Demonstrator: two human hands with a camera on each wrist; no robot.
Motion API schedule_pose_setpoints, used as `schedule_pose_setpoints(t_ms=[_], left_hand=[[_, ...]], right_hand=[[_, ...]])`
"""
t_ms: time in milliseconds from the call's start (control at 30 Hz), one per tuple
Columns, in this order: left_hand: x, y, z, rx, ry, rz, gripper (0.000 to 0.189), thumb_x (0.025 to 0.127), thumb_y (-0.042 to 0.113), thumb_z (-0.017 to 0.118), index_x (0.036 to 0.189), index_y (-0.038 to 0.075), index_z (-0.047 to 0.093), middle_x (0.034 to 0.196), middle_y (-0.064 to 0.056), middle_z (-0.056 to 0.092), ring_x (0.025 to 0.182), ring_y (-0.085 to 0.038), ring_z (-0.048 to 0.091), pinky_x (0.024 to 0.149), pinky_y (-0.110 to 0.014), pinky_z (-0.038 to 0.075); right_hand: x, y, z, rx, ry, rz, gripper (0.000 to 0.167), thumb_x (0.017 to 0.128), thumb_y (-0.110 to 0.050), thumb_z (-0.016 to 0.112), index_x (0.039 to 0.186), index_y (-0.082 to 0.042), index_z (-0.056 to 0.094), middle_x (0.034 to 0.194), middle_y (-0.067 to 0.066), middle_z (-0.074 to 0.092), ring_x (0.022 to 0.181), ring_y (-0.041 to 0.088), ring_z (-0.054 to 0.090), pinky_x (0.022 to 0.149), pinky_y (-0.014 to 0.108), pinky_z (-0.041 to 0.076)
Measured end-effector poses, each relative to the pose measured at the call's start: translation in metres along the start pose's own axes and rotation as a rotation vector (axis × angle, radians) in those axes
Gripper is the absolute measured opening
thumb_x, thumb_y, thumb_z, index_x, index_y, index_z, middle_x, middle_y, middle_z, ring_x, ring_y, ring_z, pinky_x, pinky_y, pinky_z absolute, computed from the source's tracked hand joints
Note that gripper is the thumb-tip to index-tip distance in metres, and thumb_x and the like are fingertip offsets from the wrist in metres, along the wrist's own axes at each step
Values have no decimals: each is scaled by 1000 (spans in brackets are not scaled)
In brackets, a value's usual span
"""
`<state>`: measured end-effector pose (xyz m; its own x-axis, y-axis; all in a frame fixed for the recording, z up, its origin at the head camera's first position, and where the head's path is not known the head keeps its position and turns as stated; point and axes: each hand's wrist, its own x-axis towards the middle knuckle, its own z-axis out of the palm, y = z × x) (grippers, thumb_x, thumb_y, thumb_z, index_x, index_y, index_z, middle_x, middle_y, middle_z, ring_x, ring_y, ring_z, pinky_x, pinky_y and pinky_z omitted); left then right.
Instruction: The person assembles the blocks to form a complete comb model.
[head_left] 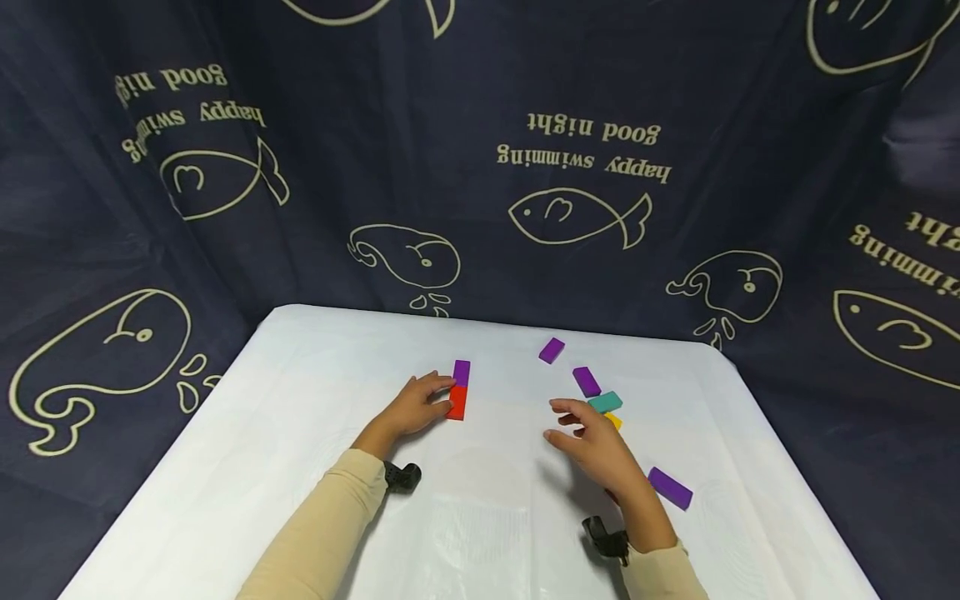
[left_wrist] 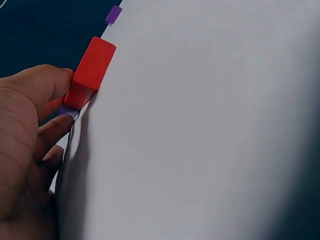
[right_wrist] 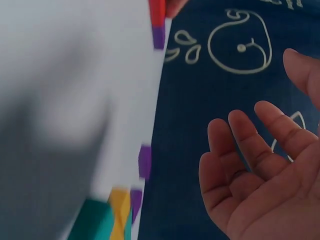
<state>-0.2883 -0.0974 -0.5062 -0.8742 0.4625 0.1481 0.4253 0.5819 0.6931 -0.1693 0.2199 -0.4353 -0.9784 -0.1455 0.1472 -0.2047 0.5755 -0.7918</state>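
Sleeves: the tan left sleeve (head_left: 318,529) and tan right sleeve (head_left: 663,577) are closest, down at the bottom.
Left hand (head_left: 412,406): fingers a bit bent, thumb and one finger spread apart, touching the left side of the little row but not wrapped round it. I can't tell how hard they press.
Red block (head_left: 459,402): on the white table (head_left: 480,550), near the middle, by the left thumb.
Purple block (head_left: 462,372): past the red one, end touching end.
Right hand (head_left: 602,443): above the table, thumb and fingers well apart, holding nothing.
By that hand: a teal block (head_left: 605,402) and a yellow block (head_left: 614,421), partly hidden.
How they feel: probably light, hard and smooth. A bump could slide them, but they shouldn't break easily.
Where to grab: pinch the two long sides, around the middle.
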Motion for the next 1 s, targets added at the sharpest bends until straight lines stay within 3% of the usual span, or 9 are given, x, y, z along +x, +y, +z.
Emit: schedule_pose_setpoints(t_ms=[200,500,667,1000], left_hand=[[1,1,1,1,6,10,44,95,18,64,136,4,59,144,-16,52,142,-37,35,119,-56,11],[0,3,1,-8,9,-15,44,94,17,65,136,4,60,143,-14,54,142,-35,35,120,-54,10],[1,1,1,1,10,-8,44,93,17,65,135,4,60,143,-15,53,142,-36,35,119,-55,12],[-1,1,1,4,15,-8,44,93,17,65,134,4,61,144,-17,52,142,-36,35,119,-55,12]], right_hand=[[-31,19,-27,-118,35,22,45,88,-18,77,130,-8,62,122,11,64,110,28,61,91,50,50],[-63,46,-51,-195,67,173,50,88,-22,77,132,-3,60,120,15,64,103,29,61,82,39,53],[-72,57,-57,-200,74,221,53,87,-24,78,132,-3,60,116,16,65,100,28,62,79,36,52],[-75,68,-59,-200,78,234,54,87,-24,78,131,0,60,119,17,65,102,28,63,79,32,54]])
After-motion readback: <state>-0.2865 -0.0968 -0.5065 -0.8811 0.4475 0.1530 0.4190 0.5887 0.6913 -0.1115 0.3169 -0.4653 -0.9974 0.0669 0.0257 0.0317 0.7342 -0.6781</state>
